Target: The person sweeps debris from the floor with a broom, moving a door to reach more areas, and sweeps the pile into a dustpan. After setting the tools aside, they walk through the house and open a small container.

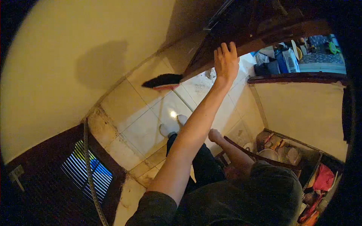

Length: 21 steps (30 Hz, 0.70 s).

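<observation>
My left hand (226,64) reaches forward against the edge of a dark wooden door (260,37), its fingers stretched out and slightly apart. Lower down, my right hand (215,136) is closed around the end of a broom handle, partly hidden behind my left forearm. The pale broom handle (183,99) runs along the floor side to a broom head (163,81) with black bristles and a reddish part. That head rests on the tiles near the bottom of the door.
Tiled floor (141,126) lies under my feet, and dust shows near the doorway. A slatted dark door (41,188) stands at lower left. At right, shelves hold a red cloth (324,177) and bowls. Beyond the doorway is a blue-and-white crate (289,60).
</observation>
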{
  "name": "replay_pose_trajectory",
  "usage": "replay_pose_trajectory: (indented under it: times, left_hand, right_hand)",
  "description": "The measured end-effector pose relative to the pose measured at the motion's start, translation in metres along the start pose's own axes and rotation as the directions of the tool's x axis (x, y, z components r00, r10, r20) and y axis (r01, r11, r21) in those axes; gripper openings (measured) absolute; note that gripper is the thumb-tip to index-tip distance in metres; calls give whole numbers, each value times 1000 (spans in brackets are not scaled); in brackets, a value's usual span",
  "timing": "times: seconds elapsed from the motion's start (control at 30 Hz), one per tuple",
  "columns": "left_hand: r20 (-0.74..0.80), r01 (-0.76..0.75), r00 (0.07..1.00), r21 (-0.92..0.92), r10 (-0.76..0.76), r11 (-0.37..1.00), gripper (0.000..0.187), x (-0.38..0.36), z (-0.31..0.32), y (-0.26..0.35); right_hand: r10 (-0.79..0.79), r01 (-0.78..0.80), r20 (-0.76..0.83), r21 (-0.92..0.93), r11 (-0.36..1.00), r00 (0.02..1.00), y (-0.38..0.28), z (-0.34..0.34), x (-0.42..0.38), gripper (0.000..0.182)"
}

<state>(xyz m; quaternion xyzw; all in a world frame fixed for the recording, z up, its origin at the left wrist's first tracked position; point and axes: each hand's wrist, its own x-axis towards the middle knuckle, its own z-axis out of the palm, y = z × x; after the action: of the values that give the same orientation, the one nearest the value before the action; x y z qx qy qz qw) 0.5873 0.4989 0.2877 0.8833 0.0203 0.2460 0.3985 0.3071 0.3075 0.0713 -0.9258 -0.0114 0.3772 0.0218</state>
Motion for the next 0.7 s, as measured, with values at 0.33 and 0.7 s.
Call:
replay_pose_trajectory:
  times: [0.33, 0.7]
  left_hand:
    - [-1, -64, 998, 21, 64, 998, 53, 24, -21, -32]
    - [-73, -67, 994, 147, 78, 987, 58, 84, -43, -96]
  right_hand:
    - [136, -134, 7, -131, 982, 991, 33, -39, -58, 33]
    - [-130, 110, -139, -138, 984, 982, -13, -80, 8, 26]
